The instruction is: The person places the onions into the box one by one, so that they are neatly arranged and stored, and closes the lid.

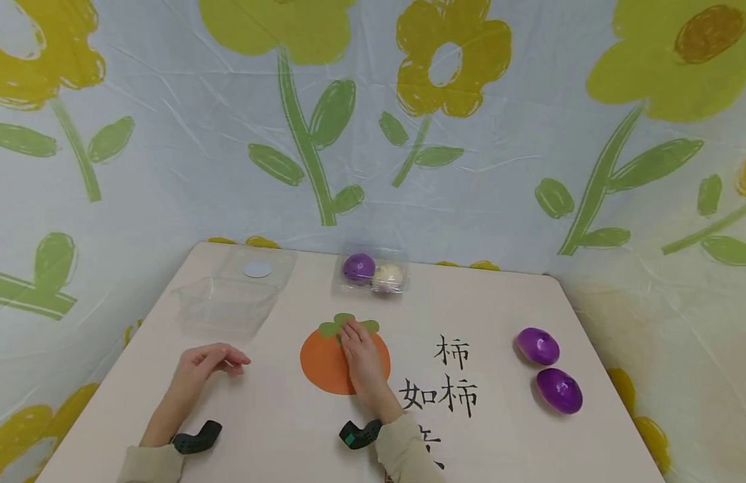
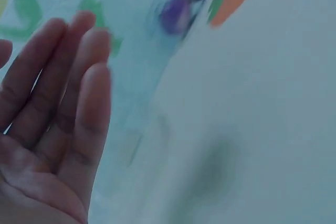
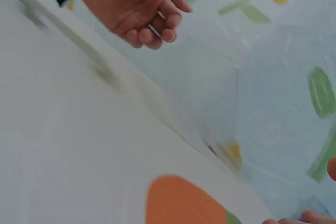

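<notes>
My left hand [image 1: 205, 367] is held at the left of the table, fingers relaxed and slightly bent, holding nothing. In the left wrist view its fingers [image 2: 92, 98] extend upward with the palm showing. The right hand [image 1: 362, 365] is over an orange persimmon picture [image 1: 321, 362] printed on the tabletop, its fingers fairly straight and near the green leaves. Nothing shows in its grasp, though its palm is hidden in the head view. Only a few right fingertips [image 3: 310, 217] enter the right wrist view. Nearest the left hand stands a clear plastic container [image 1: 225, 305].
The clear container's lid [image 1: 276, 265] bears a white round sticker [image 1: 257, 269]. A clear box [image 1: 399, 253] at the back holds one purple ball-like piece [image 1: 359, 267] and one cream piece [image 1: 388, 276]. Two glossy purple rounded pieces [image 1: 538, 347] lie at the right, beyond printed black characters [image 1: 451, 353].
</notes>
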### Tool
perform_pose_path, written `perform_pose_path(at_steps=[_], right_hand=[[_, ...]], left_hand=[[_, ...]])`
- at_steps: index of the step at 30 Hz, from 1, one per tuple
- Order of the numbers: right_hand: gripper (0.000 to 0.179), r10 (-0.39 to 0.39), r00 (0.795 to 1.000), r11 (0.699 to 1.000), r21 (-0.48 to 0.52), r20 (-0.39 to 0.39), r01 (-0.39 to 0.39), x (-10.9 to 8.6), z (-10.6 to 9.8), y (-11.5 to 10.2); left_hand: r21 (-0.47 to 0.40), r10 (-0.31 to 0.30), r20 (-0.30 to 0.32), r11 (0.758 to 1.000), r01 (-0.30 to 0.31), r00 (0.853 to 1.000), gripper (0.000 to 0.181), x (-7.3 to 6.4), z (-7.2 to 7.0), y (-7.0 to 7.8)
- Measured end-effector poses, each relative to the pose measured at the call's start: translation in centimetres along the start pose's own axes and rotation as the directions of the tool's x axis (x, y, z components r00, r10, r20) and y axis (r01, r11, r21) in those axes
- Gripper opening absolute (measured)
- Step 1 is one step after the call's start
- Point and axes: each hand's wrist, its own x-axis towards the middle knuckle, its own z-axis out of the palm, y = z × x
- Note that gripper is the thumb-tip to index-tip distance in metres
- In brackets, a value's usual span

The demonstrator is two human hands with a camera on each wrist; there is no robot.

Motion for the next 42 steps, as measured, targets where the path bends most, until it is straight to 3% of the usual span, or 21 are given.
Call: perform_pose_path(at_steps=[3, 5, 7, 10, 11, 12, 13, 14, 16, 19, 23, 26, 28, 34, 39, 42], right_hand=[[0.059, 0.034, 0.996, 0.999, -0.033, 0.082, -0.032, 0.0, 1.6, 0.4], [0.062, 0.072, 0.988, 0.997, -0.047, 0.139, -0.066, 0.0, 2.5, 0.7], [0.066, 0.108, 0.976, 0.993, -0.059, 0.188, -0.099, 0.2, 3.4, 1.0], [0.071, 0.172, 0.955, 0.984, -0.095, 0.242, -0.153, 0.6, 4.9, 1.2], [0.073, 0.185, 0.949, 0.981, -0.111, 0.255, -0.161, 0.7, 5.3, 1.3], [0.074, 0.200, 0.945, 0.978, -0.119, 0.261, -0.174, 0.9, 5.8, 1.4], [0.076, 0.213, 0.939, 0.975, -0.127, 0.268, -0.185, 1.1, 6.3, 1.5], [0.077, 0.226, 0.936, 0.971, -0.135, 0.270, -0.195, 1.3, 6.7, 1.7], [0.079, 0.242, 0.933, 0.968, -0.126, 0.267, -0.215, 1.7, 7.6, 2.0], [0.083, 0.278, 0.923, 0.960, -0.060, 0.265, -0.272, 2.3, 8.7, 2.7], [0.086, 0.306, 0.921, 0.949, 0.002, 0.242, -0.316, 3.3, 9.9, 3.5], [0.087, 0.296, 0.932, 0.953, -0.009, 0.209, -0.301, 4.1, 10.6, 3.6], [0.088, 0.290, 0.937, 0.957, -0.025, 0.195, -0.291, 4.5, 10.9, 3.5], [0.088, 0.315, 0.918, 0.948, -0.115, 0.239, -0.295, 4.8, 11.6, 3.1], [0.086, 0.323, 0.914, 0.945, -0.138, 0.245, -0.297, 4.4, 12.2, 3.2], [0.086, 0.323, 0.917, 0.944, -0.142, 0.232, -0.297, 4.2, 12.4, 3.2]], left_hand=[[0.101, -0.005, -0.194, 0.995, 0.026, 0.981, 0.032, -0.7, -2.3, 1.2], [0.139, -0.030, -0.330, 0.987, 0.081, 0.944, 0.029, -0.9, -3.5, 1.7], [0.161, -0.067, -0.478, 0.973, 0.162, 0.876, 0.025, -0.8, -4.6, 2.2], [0.155, -0.127, -0.642, 0.944, 0.290, 0.756, 0.019, -0.2, -5.9, 2.5], [0.146, -0.152, -0.671, 0.933, 0.330, 0.725, 0.019, 0.0, -6.2, 2.5], [0.146, -0.176, -0.681, 0.919, 0.367, 0.711, 0.024, 0.2, -6.6, 2.5], [0.135, -0.206, -0.672, 0.911, 0.391, 0.712, 0.030, 0.4, -6.9, 2.3], [0.132, -0.233, -0.651, 0.902, 0.410, 0.722, 0.038, 0.6, -7.2, 2.1], [0.118, -0.297, -0.577, 0.892, 0.437, 0.761, 0.054, 0.8, -7.8, 1.7], [0.029, -0.365, -0.448, 0.906, 0.421, 0.816, 0.067, 1.2, -8.5, 1.0], [-0.115, -0.356, -0.363, 0.934, 0.337, 0.861, 0.072, 2.0, -9.0, 0.3], [-0.149, -0.328, -0.320, 0.944, 0.295, 0.889, 0.075, 2.6, -9.1, 0.1], [-0.157, -0.331, -0.285, 0.942, 0.297, 0.899, 0.077, 2.8, -9.1, 0.0], [-0.176, -0.373, -0.210, 0.924, 0.341, 0.904, 0.081, 3.0, -8.9, -0.1], [-0.115, -0.391, -0.156, 0.919, 0.377, 0.907, 0.083, 3.0, -8.4, 0.0], [-0.094, -0.376, -0.150, 0.926, 0.365, 0.914, 0.081, 2.9, -8.3, 0.0]])
